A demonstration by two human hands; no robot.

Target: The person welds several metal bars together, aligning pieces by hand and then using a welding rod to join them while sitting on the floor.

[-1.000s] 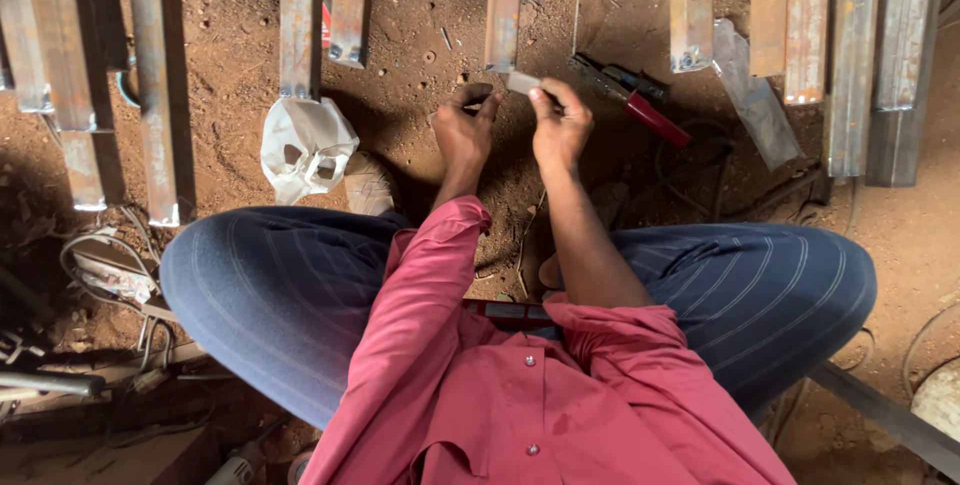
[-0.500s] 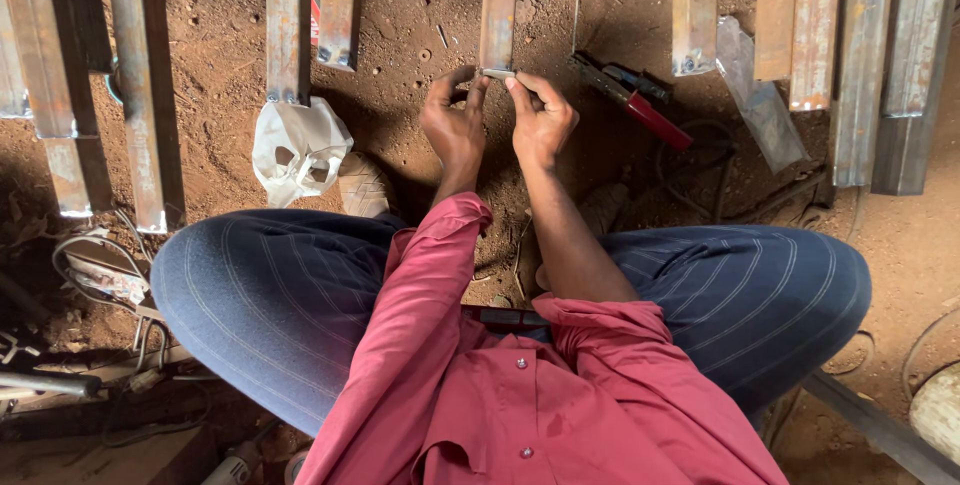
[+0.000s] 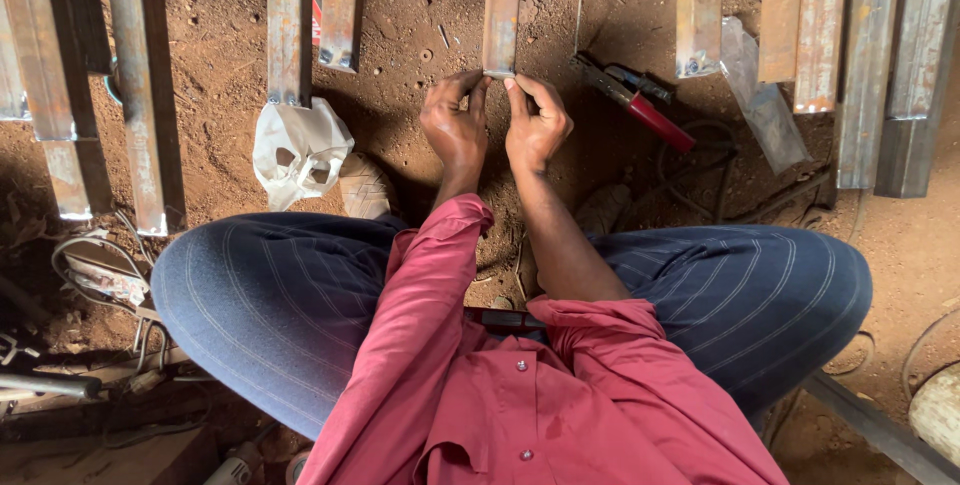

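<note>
Both hands have climbed up the frame since a second ago, away from the lap and onto the near end of the rusty steel bar (image 3: 501,7), and the small piece they were fiddling with low down is no longer to be seen. That bar lies flat on the dirt floor (image 3: 420,15), its long axis running straight away from the person, the cut end pointing back toward the knees and stopping right at the fingertips. The left hand (image 3: 455,128) is curled, knuckles up, thumb and forefinger pinched in against the bar's lower left corner. The right hand (image 3: 537,123) mirrors it, fingers bent and closed, tips pressed to the lower right corner of the same end. The two hands sit almost touching each other, just below the bar; whether something thin is squeezed between the fingers and the steel I cannot tell. Just to the right of them lies a red-handled tool (image 3: 640,103), slanting down to the right, near but apart from the right hand. Off to the left a crumpled white plastic bag (image 3: 298,150) rests at the foot of two other steel bars (image 3: 310,15), which lie parallel to the one being handled.
</note>
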